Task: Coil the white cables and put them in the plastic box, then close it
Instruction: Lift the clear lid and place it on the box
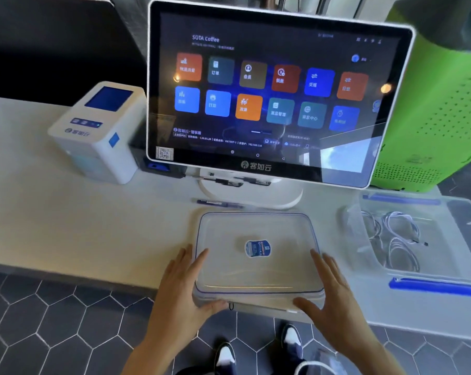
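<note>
A clear plastic lid (256,269) with a blue seal line and a blue sticker lies at the counter's front edge, overhanging it slightly. My left hand (184,282) grips its left side, thumb under the front rim. On the opposite side my right hand (327,290) holds it with fingers spread and thumb on the front rim. To the right stands the open clear plastic box (461,255) with blue latches. Loosely coiled white cables (399,239) lie inside it, apart from both hands.
A large touchscreen terminal (272,93) on a white stand rises just behind the lid. A white receipt printer (99,131) sits at the left, a green perforated case (440,109) at the right. A dark pen (219,203) lies by the stand. Below the counter edge is hexagon-tiled floor (53,320).
</note>
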